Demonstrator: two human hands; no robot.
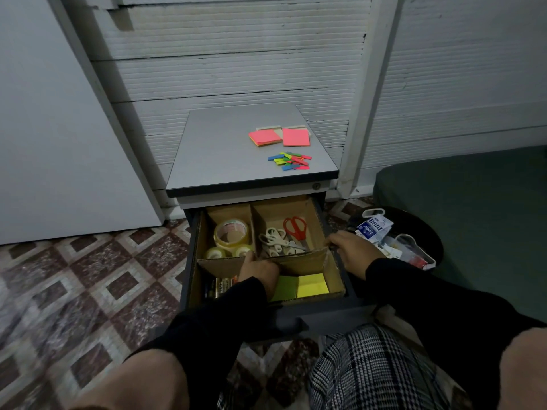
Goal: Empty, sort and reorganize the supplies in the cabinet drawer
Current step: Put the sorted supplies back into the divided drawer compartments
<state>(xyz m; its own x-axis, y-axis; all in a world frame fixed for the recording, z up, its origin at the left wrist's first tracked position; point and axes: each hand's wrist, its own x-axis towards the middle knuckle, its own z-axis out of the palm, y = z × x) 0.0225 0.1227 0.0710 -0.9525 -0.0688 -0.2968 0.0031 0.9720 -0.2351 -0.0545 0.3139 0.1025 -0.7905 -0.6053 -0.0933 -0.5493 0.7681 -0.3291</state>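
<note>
The cabinet drawer stands pulled out, lined with a cardboard divider that forms compartments. Tape rolls fill the back left one. Red scissors and white scissors lie in the back right one. Batteries sit front left, green and yellow sticky notes front right. My left hand grips the cross divider at its middle. My right hand pinches the divider's right end at the drawer's side.
On the cabinet top lie two pink sticky-note pads and a heap of coloured page flags. A dark round stool at the right carries a blue-white box and other small supplies. Patterned tile floor spreads to the left.
</note>
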